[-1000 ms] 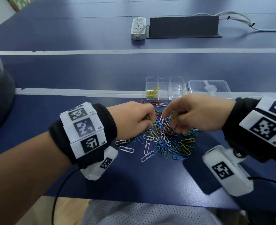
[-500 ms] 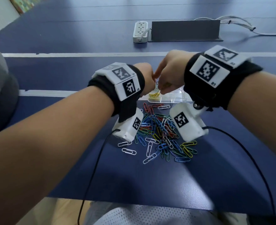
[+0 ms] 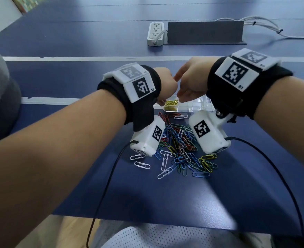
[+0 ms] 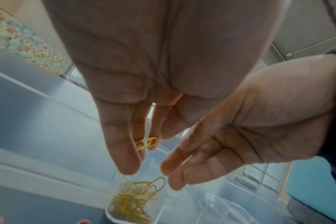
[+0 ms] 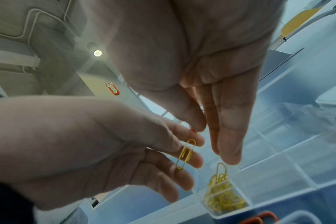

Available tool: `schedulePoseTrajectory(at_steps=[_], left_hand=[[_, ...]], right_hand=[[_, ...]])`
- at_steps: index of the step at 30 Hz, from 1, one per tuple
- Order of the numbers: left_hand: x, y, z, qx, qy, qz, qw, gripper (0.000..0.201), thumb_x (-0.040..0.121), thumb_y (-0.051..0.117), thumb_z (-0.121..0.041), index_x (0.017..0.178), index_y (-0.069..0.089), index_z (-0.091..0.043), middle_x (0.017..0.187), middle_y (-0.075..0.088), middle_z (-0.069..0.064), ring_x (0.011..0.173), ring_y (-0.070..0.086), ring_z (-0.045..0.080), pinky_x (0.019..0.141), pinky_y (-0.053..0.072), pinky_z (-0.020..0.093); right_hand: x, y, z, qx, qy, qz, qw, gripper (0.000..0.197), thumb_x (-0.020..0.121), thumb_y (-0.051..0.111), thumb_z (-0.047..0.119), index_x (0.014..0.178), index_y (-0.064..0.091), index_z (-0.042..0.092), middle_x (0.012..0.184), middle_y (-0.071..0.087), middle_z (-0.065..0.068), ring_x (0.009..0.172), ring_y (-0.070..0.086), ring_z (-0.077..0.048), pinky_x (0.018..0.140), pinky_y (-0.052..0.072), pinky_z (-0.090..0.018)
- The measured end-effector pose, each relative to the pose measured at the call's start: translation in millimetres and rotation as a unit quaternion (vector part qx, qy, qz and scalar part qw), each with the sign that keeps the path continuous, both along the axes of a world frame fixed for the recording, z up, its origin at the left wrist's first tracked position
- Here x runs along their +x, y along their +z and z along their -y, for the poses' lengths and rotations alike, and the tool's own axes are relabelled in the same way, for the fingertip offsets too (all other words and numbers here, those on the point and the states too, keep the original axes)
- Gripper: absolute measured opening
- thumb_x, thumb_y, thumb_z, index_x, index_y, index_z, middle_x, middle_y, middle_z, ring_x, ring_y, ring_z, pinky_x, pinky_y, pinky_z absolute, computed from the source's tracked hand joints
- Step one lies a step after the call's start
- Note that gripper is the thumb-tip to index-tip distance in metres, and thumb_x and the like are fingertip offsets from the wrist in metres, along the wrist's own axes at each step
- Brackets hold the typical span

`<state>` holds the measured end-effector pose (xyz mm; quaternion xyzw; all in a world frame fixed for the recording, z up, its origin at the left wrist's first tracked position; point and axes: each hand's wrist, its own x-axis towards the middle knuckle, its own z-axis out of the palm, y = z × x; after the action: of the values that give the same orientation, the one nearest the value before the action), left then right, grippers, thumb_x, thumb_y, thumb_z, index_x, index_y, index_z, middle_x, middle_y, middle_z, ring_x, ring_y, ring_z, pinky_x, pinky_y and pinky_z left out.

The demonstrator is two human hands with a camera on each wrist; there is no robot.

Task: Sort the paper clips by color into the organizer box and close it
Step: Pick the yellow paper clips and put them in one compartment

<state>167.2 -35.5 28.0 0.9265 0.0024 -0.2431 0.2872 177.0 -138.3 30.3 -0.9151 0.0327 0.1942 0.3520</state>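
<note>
- Position: both hands raised over organizer box, side by side, nearly touching.
- L hand: fingers straight, pointing down, slightly spread; released, no pinch seen.
- Single yellow clip: at L fingertips, lengthwise across them in R wrist view. Cannot tell whether touching skin or in free fall. Directly above yellow compartment.
- R hand: fingers straight and relaxed, tips down, just beside L fingertips; released, grasping nothing.
- Yellow clips: heaped in box's near-left corner compartment, one standing up above the rim. Other compartments visible in R wrist view hold no clips.
- Box: clear plastic, uncovered, on blue table, just beyond the loose pile.
- Mixed clips: unsorted pile on table below both wrists; blue, red, green, white, yellow. A few white ones apart at near-left edge.
- Background: power strip and dark panel at far side, well apart from box.
</note>
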Motion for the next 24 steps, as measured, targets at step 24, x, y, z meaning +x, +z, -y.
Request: schedulePoseTrajectory(at_steps=[24], left_hand=[[-4.6, -12.3, -20.7, -0.102, -0.012, 0.082, 0.991, 0.043, 0.089, 0.041, -0.001, 0.129, 0.048, -0.016, 0.101, 0.065, 0.014, 0.083, 0.063, 0.026, 0.076, 0.056, 0.043]], right_hand=[[-19.1, -8.5, 0.2, 0.006, 0.04, 0.028, 0.999, 0.032, 0.088, 0.042, 0.001, 0.106, 0.061, 0.019, 0.107, 0.069, -0.007, 0.082, 0.059, -0.02, 0.071, 0.054, -0.032]])
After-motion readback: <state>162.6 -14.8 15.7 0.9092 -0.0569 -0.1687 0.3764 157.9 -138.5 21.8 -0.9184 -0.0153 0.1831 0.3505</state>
